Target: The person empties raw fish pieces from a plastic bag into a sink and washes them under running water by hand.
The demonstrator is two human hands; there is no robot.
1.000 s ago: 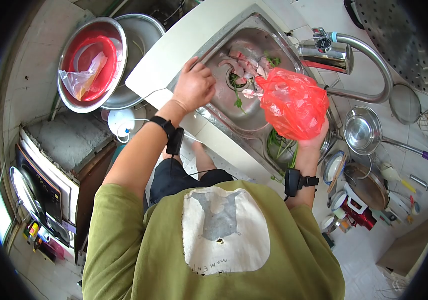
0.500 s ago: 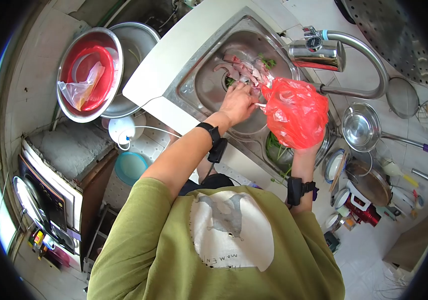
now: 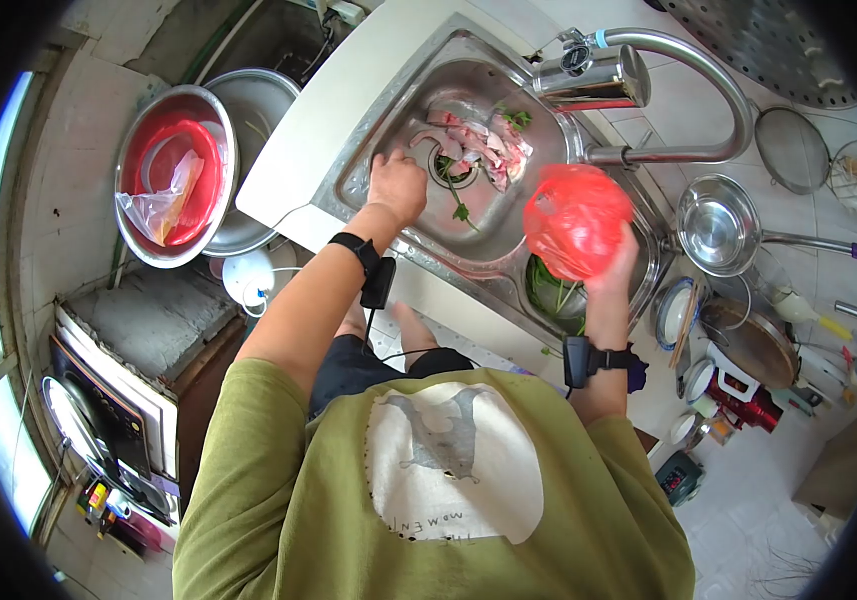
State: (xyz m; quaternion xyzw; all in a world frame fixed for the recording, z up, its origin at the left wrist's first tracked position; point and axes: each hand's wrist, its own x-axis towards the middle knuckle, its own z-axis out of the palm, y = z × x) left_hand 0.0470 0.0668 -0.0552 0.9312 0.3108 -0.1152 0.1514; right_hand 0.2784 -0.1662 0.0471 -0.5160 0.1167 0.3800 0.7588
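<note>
My right hand (image 3: 614, 265) grips a red plastic bag (image 3: 577, 220) from below and behind, above the divider between the two sink basins. At the left rim of the steel sink (image 3: 509, 220) is my left hand (image 3: 398, 188). Its fingers are curled down, and whatever they may hold is hidden. Pieces of raw meat (image 3: 484, 148) with pale skin lie in the larger basin beside the drain. Green herb sprigs (image 3: 462, 213) lie over the drain and next to the meat. Under the bag, the smaller basin holds green leafy stalks (image 3: 554, 292).
A tap (image 3: 739, 110) arches over the sink's right side. Further right are a steel saucepan (image 3: 719, 225), a strainer (image 3: 794, 150) and a red-handled appliance (image 3: 749, 405). At left, a steel basin (image 3: 129, 200) contains a red bowl with a plastic bag.
My left hand has moved left from the meat to the sink's left rim. The red bag has pulled back from the meat and looks more compact. The drain and herb sprigs are now exposed.
</note>
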